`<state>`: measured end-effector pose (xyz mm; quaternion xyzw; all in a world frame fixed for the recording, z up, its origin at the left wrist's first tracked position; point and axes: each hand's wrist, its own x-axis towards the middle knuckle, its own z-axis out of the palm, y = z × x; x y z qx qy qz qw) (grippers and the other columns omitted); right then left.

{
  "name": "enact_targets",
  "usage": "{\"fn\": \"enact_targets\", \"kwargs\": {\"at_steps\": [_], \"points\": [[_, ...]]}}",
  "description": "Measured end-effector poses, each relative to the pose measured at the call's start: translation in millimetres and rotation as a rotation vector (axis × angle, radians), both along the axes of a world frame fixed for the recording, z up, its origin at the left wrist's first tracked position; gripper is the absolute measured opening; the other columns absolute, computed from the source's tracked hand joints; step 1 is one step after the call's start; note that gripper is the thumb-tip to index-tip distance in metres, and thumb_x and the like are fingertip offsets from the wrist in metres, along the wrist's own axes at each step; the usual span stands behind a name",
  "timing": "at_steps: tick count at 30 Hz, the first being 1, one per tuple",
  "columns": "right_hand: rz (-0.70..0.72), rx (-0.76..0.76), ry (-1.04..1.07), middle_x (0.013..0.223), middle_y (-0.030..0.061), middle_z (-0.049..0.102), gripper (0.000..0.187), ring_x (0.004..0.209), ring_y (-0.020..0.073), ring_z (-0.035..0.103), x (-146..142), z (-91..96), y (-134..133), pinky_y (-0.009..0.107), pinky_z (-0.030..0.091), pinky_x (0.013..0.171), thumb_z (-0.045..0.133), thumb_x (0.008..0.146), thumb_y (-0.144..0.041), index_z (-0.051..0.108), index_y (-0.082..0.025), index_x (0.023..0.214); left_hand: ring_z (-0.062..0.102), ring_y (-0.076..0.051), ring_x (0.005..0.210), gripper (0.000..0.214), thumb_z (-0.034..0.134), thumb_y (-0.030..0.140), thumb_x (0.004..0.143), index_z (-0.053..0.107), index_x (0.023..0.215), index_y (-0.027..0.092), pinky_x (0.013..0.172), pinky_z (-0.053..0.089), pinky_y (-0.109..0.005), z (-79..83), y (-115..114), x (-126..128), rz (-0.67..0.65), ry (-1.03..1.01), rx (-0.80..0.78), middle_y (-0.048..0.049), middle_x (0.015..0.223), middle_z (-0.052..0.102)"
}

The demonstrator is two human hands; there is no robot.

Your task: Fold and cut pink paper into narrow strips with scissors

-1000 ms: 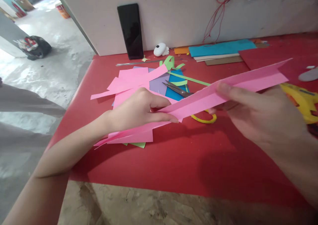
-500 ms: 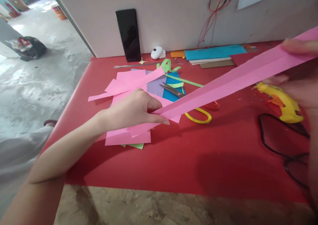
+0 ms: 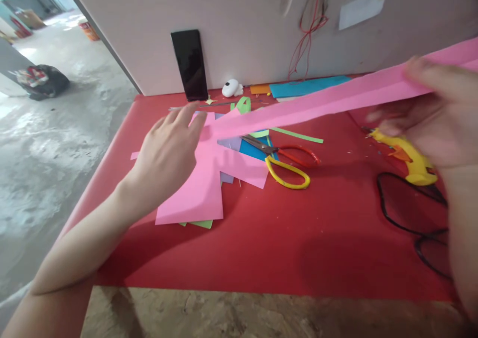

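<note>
Right hand [image 3: 438, 111] pinches pink strip [image 3: 317, 103], thumb on top, presumably to hold it clear of scissors [image 3: 270, 150] and bench [image 3: 336, 258]. Left hand [image 3: 166, 156] above pink sheets [image 3: 194, 198], fingers loosely spread; contact with strip unclear.

head view faces forward and down, near red tabletop [image 3: 269, 248]

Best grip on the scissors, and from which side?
Probably the yellow handle loop, coming from the near right: the scissors lie with both loops spread over the red tabletop, while the blades point away to the left, over blue paper.
</note>
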<state>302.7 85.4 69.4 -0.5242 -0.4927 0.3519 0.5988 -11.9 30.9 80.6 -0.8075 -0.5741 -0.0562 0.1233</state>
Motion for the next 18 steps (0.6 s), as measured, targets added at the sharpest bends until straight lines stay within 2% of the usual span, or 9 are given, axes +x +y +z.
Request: {"fn": "enact_targets", "kwargs": {"at_steps": [2,3,5,6,10,12,15,18], "points": [[-0.012,0.012,0.065,0.067,-0.0031,0.052,0.033,0.041,0.0078,0.054,-30,-0.2,-14,0.026,0.046,0.033,0.082,0.063,-0.031,0.052,-0.018,0.061,0.057,-0.028,0.126,0.053,0.029,-0.001,0.086,0.056,0.13,0.008,0.099,0.052,-0.041,5.5,-12,14,-0.156,-0.104,0.227,-0.0146,0.14,0.057],[-0.004,0.027,0.091,0.065,-0.004,0.05,0.035,0.044,0.0084,0.057,-43,-0.7,-21,0.025,0.048,0.035,0.082,0.063,-0.031,0.05,-0.018,0.059,0.055,-0.028,0.13,0.053,0.026,-0.002,0.087,0.056,0.13,0.006,0.105,0.049,-0.042,9.4,-18,22,-0.23,-0.133,0.314,-0.0159,0.139,0.058],[0.062,0.022,0.163,0.056,-0.0055,0.048,0.037,0.046,0.0115,0.06,-63,-3.0,-34,0.024,0.05,0.035,0.083,0.062,-0.032,0.048,-0.019,0.056,0.04,-0.036,0.141,0.056,0.026,-0.002,0.088,0.049,0.138,0.009,0.115,0.033,-0.06,16.6,-29,37,-0.318,-0.058,0.362,-0.0151,0.152,0.043],[0.085,0.024,0.181,0.055,-0.0061,0.049,0.034,0.046,0.0107,0.059,-70,-4.6,-39,0.024,0.051,0.036,0.082,0.062,-0.032,0.051,-0.019,0.058,0.038,-0.035,0.143,0.057,0.026,-0.001,0.089,0.044,0.141,0.009,0.116,0.03,-0.063,18.9,-33,44,-0.372,-0.046,0.332,-0.0132,0.153,0.041],[0.23,-0.015,0.309,0.06,-0.0078,0.054,0.027,0.044,0.0039,0.051,-82,-12.3,-55,0.021,0.054,0.046,0.078,0.069,-0.03,0.054,-0.021,0.062,0.051,-0.024,0.135,0.046,0.026,0.007,0.094,0.057,0.128,0.011,0.116,0.038,-0.051,15.1,-30,63,-0.513,-0.13,0.298,-0.0075,0.143,0.055],[0.31,-0.056,0.342,0.063,-0.0082,0.055,0.023,0.049,0.0041,0.054,-84,-14.8,-62,0.018,0.053,0.047,0.077,0.068,-0.024,0.055,-0.021,0.061,0.054,-0.021,0.132,0.044,0.028,0.01,0.097,0.055,0.131,0.014,0.114,0.041,-0.046,8.7,-22,67,-0.536,-0.189,0.306,-0.0055,0.14,0.059],[0.507,-0.1,0.389,0.068,-0.0081,0.06,0.01,0.061,0.0051,0.059,-88,-15.6,-72,0.015,0.054,0.053,0.068,0.073,-0.02,0.063,-0.024,0.066,0.058,-0.02,0.127,0.039,0.032,0.018,0.101,0.053,0.133,0.009,0.113,0.041,-0.041,2.6,-9,67,-0.603,-0.268,0.307,-0.0101,0.131,0.065],[0.695,-0.149,0.403,0.075,-0.0077,0.066,0.017,0.072,0.0065,0.064,-88,-14.8,-78,0.016,0.058,0.068,0.057,0.08,-0.022,0.07,-0.028,0.073,0.061,-0.022,0.122,0.042,0.033,0.032,0.103,0.054,0.135,0.015,0.106,0.046,-0.041,4.7,-3,63,-0.607,-0.278,0.197,-0.0099,0.128,0.067]]}}
